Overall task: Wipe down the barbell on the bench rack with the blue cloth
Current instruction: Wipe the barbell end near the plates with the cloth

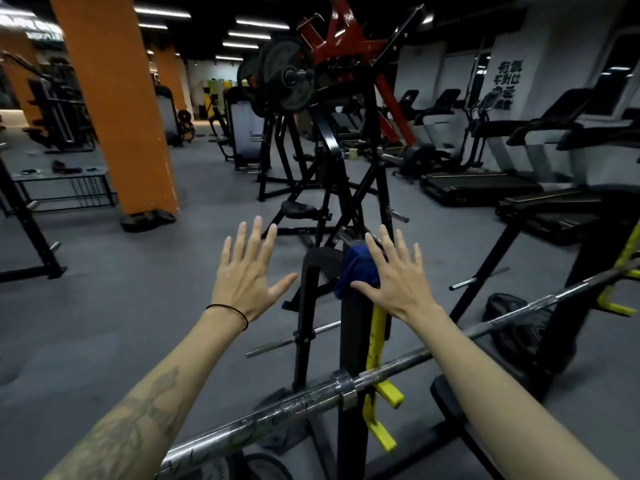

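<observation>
A steel barbell [408, 362] lies across the bench rack, running from the lower left up to the right under both my forearms. The blue cloth [356, 268] is draped over the top of the rack's black upright [353, 334]. My right hand [398, 278] is spread flat just right of the cloth, its thumb lying against the cloth's lower edge. My left hand [247, 275] hovers with fingers apart to the left of the upright, holding nothing.
Yellow hooks [379, 389] stick out of the upright under the bar. A black bench pad [460, 400] sits lower right. Weight plates [526, 327] lean behind the bar. A plate-loaded machine [311, 98] stands ahead, an orange pillar [117, 109] at left, treadmills [485, 181] at right.
</observation>
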Tool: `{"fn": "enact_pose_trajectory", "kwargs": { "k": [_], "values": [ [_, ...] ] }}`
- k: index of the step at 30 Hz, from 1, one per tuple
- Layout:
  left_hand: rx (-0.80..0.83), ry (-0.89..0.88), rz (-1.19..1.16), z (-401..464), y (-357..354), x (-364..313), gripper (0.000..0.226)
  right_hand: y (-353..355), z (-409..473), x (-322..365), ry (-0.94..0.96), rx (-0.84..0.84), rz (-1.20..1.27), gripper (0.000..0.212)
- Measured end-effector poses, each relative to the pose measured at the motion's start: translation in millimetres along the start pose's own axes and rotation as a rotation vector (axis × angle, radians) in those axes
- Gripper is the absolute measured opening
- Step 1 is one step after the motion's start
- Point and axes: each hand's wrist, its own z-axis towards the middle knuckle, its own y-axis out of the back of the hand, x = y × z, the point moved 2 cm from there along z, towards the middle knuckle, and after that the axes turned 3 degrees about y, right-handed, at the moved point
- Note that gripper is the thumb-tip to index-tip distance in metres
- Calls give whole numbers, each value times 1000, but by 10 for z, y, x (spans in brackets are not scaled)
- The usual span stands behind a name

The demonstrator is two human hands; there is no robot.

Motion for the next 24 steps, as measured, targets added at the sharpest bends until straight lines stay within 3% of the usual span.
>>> {"fn": "enact_pose_trajectory", "kwargs": {
  "k": [6, 11, 15, 18, 24],
  "values": [
    [14, 28, 50, -33, -70, 131, 93, -178, 57, 37, 75, 76, -55, 110],
    [45, 60, 55, -88, -59, 269, 91, -170, 196, 146, 65, -52, 47, 75],
    [44, 85, 41, -140, -3, 364, 89, -42, 338, 394, 6, -213, 302, 44],
    [41, 106, 38, -229, 45, 485, 87, 73, 411, 678, 13, -284, 446, 37],
    [62, 182, 65, -561, 180, 888, 85, 106, 479, 1249, 23, -249, 599, 37]
  ]
}}
